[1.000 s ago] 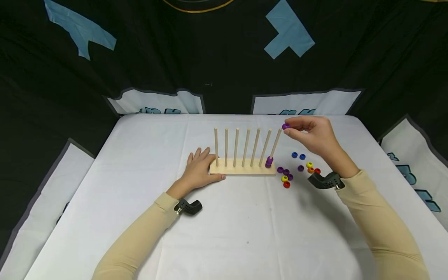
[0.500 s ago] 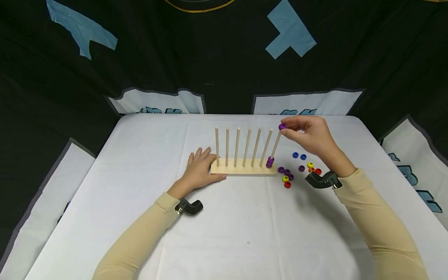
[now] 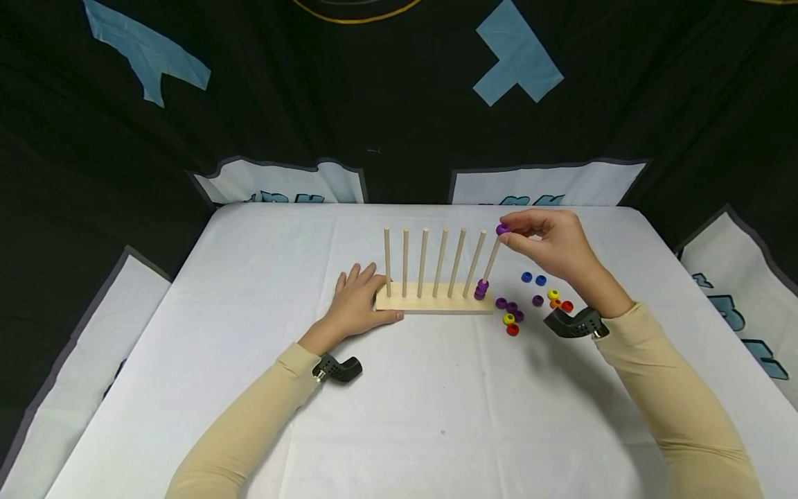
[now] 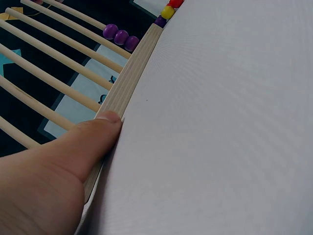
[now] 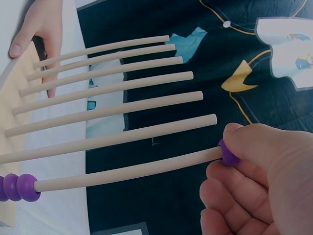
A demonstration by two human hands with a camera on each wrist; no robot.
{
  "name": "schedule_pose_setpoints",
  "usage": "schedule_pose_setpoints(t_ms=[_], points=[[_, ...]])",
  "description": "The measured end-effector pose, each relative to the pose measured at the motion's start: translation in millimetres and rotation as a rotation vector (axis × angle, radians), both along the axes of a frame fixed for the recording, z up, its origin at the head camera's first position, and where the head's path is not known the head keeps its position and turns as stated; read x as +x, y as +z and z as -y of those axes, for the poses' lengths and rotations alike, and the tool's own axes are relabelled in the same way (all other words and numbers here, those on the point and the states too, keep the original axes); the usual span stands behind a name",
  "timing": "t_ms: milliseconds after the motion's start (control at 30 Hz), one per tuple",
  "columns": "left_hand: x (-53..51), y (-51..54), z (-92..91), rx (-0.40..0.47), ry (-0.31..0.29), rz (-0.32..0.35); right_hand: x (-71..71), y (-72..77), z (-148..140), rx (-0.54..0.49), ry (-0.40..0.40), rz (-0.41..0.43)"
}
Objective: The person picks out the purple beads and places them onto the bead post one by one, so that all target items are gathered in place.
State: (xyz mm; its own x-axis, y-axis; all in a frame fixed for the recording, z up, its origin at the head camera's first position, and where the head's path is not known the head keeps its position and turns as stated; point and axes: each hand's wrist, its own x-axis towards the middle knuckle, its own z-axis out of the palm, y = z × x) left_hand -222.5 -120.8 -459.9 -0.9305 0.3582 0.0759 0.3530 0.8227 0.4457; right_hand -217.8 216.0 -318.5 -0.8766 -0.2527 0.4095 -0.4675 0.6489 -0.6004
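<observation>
**Wooden rack (image 3: 434, 299) standing with its rightmost peg (image 3: 491, 260) meeting a purple bead (image 3: 502, 229)**

A black curtain (image 3: 280, 104) is hanging beyond the far edge of the white surface (image 3: 399, 430), with pieces of blue tape (image 3: 519, 55) showing high on it. A tan left sleeve (image 3: 237, 430) and a tan right sleeve (image 3: 679, 402) are coming in from the near side.

The rack is standing toward the far edge, well apart from the left and right edges, its long side running roughly along that far edge. The left hand (image 3: 357, 305) is holding the rack's left end, its thumb lying on the near side of the base, its forefinger resting at the far side, and the other fingers lying spread on the surface. The right hand (image 3: 555, 239) is pinching the purple bead between thumb and fingertips at the tip of the rightmost peg; whether the tip is entering the hole, the views are not telling.

Seven pegs are rising from the base. Three threaded purple beads (image 3: 480, 290) are sitting stacked at the foot of the rightmost one.

Loose beads are lying on the surface between the rack and the right edge. Three purple beads (image 3: 511, 307), a yellow bead (image 3: 508, 319) and a red bead (image 3: 512, 330) are clustering just beside the rack's right end. Farther toward the right edge, two blue beads (image 3: 526, 277) are lying nearest the far edge, with one purple, one yellow, one orange and one red following nearer.
</observation>
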Motion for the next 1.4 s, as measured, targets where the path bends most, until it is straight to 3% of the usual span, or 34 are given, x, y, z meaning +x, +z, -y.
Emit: schedule_pose_setpoints(t_ms=[1400], points=[[1.5, 2.2, -0.4, 0.004, 0.001, 0.02, -0.1, -8.8, -2.6, 0.046, 0.001, 0.037]])
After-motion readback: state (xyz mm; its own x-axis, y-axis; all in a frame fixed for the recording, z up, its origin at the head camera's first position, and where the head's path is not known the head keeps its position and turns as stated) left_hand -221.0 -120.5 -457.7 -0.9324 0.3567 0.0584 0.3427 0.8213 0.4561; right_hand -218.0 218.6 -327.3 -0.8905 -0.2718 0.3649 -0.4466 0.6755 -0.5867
